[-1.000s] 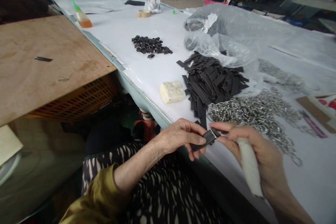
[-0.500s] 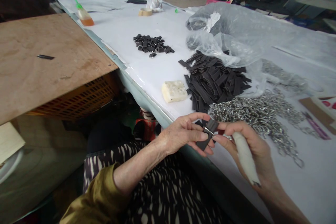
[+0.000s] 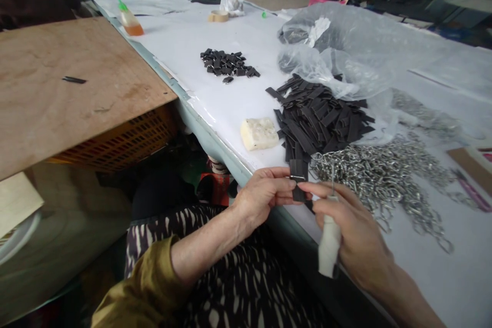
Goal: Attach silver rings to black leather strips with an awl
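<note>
My left hand [image 3: 265, 192] pinches a dark strip [image 3: 298, 169] with a metal ring across it, over the table's near edge. My right hand [image 3: 342, 215] is closed round a tool with a white wrapped handle [image 3: 329, 246] and a thin metal tip pointing away from me; its index fingertip touches the strip. Just beyond lie a heap of dark strips [image 3: 319, 113] and a pile of metal rings [image 3: 384, 169]. A cream-coloured block [image 3: 259, 134] sits left of the strips. Farther back is a small pile of dark pieces with rings [image 3: 226, 64].
A clear plastic bag [image 3: 357, 46] lies behind the strips. At the back left stand a bottle of orange liquid [image 3: 131, 24] and a tape roll [image 3: 218, 16]. A wooden board [image 3: 77, 102] is at the left, above an orange crate [image 3: 126, 138].
The strip has moved slightly left and up and is now more upright. My right hand has shifted left and turned the tool, whose handle now points down and its tip up.
</note>
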{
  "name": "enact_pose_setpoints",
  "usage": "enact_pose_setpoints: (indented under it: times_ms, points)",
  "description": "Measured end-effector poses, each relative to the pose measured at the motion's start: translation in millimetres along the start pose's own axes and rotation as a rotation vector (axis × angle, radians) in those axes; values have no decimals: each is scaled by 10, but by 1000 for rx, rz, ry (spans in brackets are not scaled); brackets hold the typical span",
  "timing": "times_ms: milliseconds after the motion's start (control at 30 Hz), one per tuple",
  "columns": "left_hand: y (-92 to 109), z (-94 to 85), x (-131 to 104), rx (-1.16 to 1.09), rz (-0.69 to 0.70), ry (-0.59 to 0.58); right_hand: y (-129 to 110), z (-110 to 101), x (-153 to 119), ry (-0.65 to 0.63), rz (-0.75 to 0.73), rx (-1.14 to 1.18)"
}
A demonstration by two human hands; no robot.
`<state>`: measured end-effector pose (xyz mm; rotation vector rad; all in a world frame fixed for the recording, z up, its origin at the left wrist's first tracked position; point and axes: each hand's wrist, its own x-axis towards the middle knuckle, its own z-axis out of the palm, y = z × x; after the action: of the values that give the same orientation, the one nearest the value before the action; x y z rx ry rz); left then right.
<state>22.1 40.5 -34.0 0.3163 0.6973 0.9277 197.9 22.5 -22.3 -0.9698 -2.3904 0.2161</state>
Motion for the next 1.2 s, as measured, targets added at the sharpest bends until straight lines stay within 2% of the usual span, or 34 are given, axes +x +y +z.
enact_pose_setpoints:
  times_ms: [100,200,367,500,567,767,967,1200]
  points:
    - [-9,12,-13,-27,1,1,13,27,21,10,-83,-134]
    - [-26,33,-22,-27,-19,17,24,51,2,44,-82,-172]
    - [-63,45,-7,-81,-32,40,3,51,-60,98,35,8]
    - [-109,44,7,-9,-19,52,-61,39,-53,109,88,108]
    - [-136,49,4,31,2,57,-92,35,-30,149,132,142]
    - [-189,90,-43,209,82,-24,-164,14,41,305,323,140]
    - [-208,124,-102,311,166,-66,-141,-45,47,292,500,168]
    - [-205,136,-119,366,188,-45,-122,-34,50,273,519,168]
